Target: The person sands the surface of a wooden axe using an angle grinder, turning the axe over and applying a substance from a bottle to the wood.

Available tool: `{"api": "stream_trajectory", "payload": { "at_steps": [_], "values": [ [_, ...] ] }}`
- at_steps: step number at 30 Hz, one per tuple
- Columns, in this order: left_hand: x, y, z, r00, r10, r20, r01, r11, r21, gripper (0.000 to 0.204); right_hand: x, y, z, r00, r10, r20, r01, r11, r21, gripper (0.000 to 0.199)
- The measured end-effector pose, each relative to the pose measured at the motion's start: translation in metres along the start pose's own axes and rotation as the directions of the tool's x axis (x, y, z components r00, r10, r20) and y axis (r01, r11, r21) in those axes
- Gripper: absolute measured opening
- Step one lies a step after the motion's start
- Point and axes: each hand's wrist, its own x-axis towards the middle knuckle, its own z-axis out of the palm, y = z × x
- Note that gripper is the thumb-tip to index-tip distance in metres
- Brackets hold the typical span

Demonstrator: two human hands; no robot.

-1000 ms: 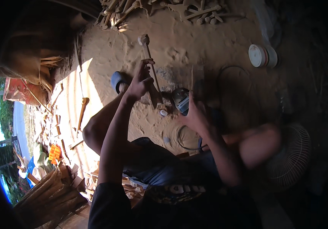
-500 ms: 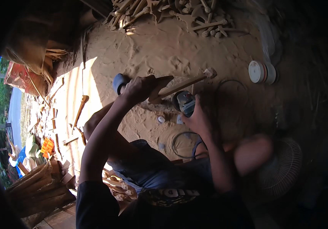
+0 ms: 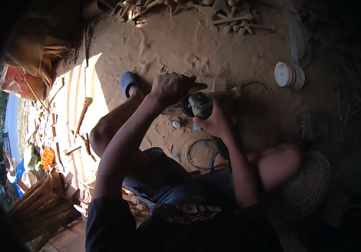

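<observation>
I sit on a sawdust-covered floor with my knees apart. My left hand (image 3: 172, 88) is closed around a long wooden piece (image 3: 220, 93) that lies roughly level and points right. Just to its right, my right hand (image 3: 217, 119) grips a dark hand-held power grinder (image 3: 197, 105), whose head sits against the wood beside my left fingers. The tool's cable loops (image 3: 201, 153) on the floor between my legs.
A blue sandal (image 3: 128, 82) is on my left foot. Carved wooden pieces are piled at the top (image 3: 214, 12) and scattered at left (image 3: 81, 117). A white round container (image 3: 289, 74) stands at right, a fan guard (image 3: 310, 185) at lower right.
The wooden piece, earlier held upright in my raised left hand, has swung down to lie level. My right hand has brought the grinder up against it.
</observation>
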Motion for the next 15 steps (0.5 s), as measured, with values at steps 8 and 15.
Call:
{"api": "stream_trajectory", "payload": {
  "at_steps": [8,15],
  "values": [
    [-0.004,-0.003,0.002,0.995,0.085,-0.047,-0.08,0.991,0.104,0.025,0.001,-0.031,0.001,0.994,0.085,0.062,-0.075,0.985,-0.156,0.094],
    [0.002,0.012,-0.015,0.994,-0.037,0.103,0.035,0.999,0.025,0.036,0.001,-0.04,-0.003,0.982,0.151,0.109,-0.129,0.973,-0.191,0.099]
  ]
}}
